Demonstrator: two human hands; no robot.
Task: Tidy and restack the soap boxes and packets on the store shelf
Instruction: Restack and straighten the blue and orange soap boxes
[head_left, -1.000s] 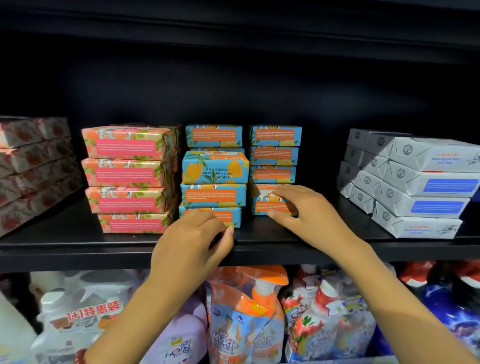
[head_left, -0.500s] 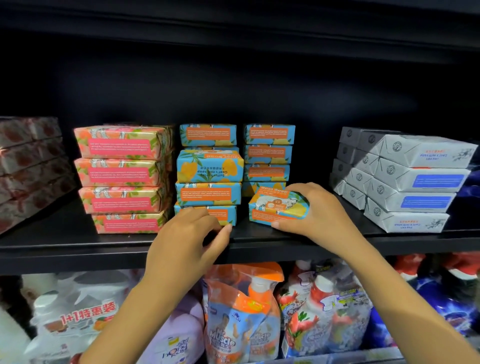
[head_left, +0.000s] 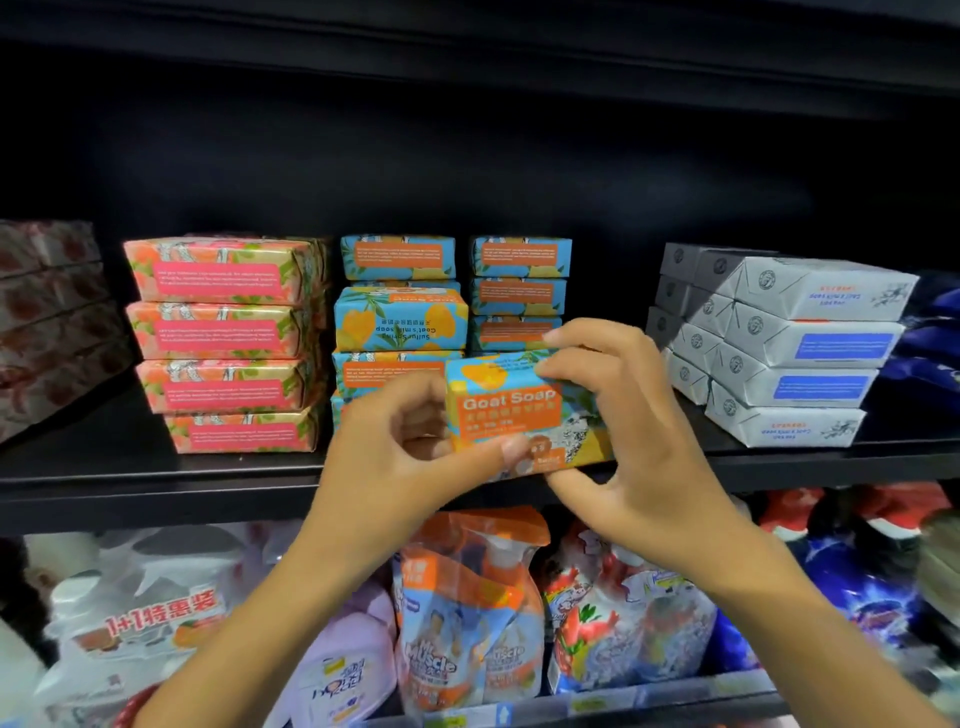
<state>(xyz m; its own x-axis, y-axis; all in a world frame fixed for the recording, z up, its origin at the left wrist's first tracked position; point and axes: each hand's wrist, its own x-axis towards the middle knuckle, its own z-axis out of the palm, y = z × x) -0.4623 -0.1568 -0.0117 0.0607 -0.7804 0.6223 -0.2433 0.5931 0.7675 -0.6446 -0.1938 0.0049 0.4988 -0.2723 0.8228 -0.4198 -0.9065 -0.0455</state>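
1. The soap box (head_left: 511, 410) — blue and orange, "Goat Soap" on its face — is now off the shelf (head_left: 156, 483) and held in the air just in front of it. A second ago it lay at the foot of the right blue stack (head_left: 519, 291).
2. The right hand (head_left: 639, 431), which drew it out, grips it with fingers over the top edge and thumb under the bottom.
3. The left hand (head_left: 395, 452) has left the shelf edge and now pinches the box's lower left, thumb on the front.
4. The foot of the right blue stack is hidden behind box and hands, so I cannot tell what is left there. In the left blue stack (head_left: 400, 332) one box shows its broad face, unlike its neighbours.
5. My reading: the box is being turned in both hands to go back facing like the rest — the blue stacks are not yet tidy. The pink stack (head_left: 228, 338) and white boxes (head_left: 795, 353) stand as before on either side.
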